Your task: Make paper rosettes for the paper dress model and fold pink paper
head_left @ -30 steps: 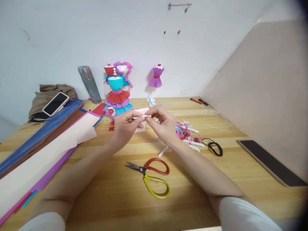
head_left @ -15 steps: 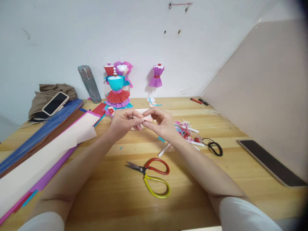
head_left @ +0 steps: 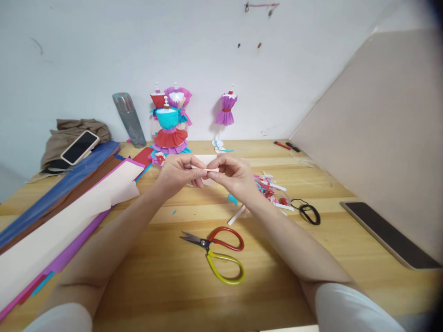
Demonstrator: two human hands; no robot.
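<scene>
My left hand (head_left: 180, 175) and my right hand (head_left: 231, 174) meet above the middle of the wooden table. Between the thumbs and fingers of both is a narrow pale pink paper strip (head_left: 213, 170), pinched from either side and partly covered by the fingertips. Behind the hands a whitish sheet (head_left: 206, 159) shows in part. Nearer to me lie scissors (head_left: 206, 244) with one red and one yellow handle, blades slightly apart and pointing left. Small mannequins in paper dresses, one with a teal top and red ruffle (head_left: 169, 129), stand beyond my left hand.
Long sheets of coloured paper (head_left: 69, 216) cover the left side, with a phone (head_left: 80, 147) and brown cloth behind. A bottle (head_left: 129, 121) leans near the wall. A purple-dressed mannequin (head_left: 226, 110), paper scraps (head_left: 270, 190), a black cord (head_left: 309, 214) and a dark tablet-like slab (head_left: 387, 234) are also here.
The fingertips of both hands have shifted slightly along the pale pink paper strip, and it now looks flatter and more level. The scissors and the other things lie as before.
</scene>
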